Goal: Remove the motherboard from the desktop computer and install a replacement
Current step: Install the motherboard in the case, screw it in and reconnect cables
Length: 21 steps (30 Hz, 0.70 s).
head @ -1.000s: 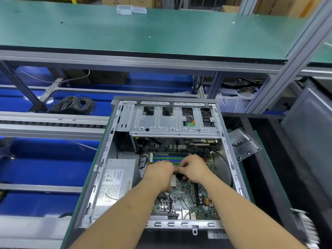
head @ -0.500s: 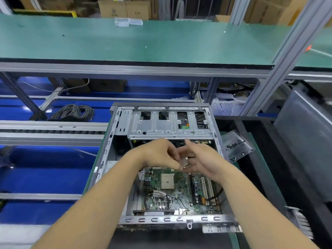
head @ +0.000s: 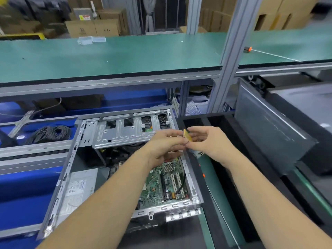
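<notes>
The open desktop case [head: 64, 178] lies on its side in front of me, with the green motherboard [head: 161, 184] inside at its right half. Above the case's right edge, my left hand [head: 165, 144] and my right hand [head: 208, 142] meet around a small square gold-coloured chip [head: 187, 136], likely the processor. The fingertips of both hands pinch it, held on edge. A silver drive cage [head: 122, 133] spans the far end of the case. My left forearm hides the middle of the board.
A grey power supply [head: 79, 191] sits in the case's left half. A black foam tray [head: 226, 177] lies to the right, with a grey side panel [head: 265, 126] leaning beyond it. Coiled black cable [head: 50, 132] lies far left. A green shelf [head: 107, 56] runs above.
Both hands lifted from the motherboard's socket area and moved up and right, carrying the small chip above the case's right edge. The view swung rightward.
</notes>
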### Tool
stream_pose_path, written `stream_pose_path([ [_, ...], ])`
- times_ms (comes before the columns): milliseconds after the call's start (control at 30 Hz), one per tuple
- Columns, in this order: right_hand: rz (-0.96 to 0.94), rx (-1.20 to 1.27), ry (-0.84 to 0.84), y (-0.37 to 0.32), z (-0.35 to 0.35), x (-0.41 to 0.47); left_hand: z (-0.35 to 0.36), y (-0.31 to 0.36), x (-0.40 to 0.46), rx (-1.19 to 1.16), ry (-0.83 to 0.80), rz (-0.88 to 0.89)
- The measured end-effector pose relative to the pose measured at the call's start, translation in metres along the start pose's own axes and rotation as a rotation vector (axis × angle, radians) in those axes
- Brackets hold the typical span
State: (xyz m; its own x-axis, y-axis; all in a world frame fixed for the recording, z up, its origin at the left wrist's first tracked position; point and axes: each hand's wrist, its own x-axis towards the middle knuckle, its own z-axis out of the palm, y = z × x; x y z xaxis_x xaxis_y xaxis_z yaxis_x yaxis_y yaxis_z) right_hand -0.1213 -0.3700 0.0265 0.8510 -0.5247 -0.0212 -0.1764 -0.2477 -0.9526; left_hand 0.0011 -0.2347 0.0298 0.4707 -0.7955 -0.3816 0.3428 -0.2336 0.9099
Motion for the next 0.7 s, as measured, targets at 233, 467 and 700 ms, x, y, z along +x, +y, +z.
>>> stream_pose_path([
  [233, 0.132, -0.662, 0.025, 0.091, -0.019, 0.002, -0.013, -0.028, 0.011, 0.875, 0.401, 0.278],
  [467, 0.194, -0.970, -0.228, 0.152, 0.022, 0.015, -0.083, -0.060, -0.003, 1.219, 0.488, 0.048],
  [700, 0.144, -0.937, -0.243, 0.146, 0.032, 0.028, -0.114, -0.087, -0.017, 1.381, 0.421, -0.069],
])
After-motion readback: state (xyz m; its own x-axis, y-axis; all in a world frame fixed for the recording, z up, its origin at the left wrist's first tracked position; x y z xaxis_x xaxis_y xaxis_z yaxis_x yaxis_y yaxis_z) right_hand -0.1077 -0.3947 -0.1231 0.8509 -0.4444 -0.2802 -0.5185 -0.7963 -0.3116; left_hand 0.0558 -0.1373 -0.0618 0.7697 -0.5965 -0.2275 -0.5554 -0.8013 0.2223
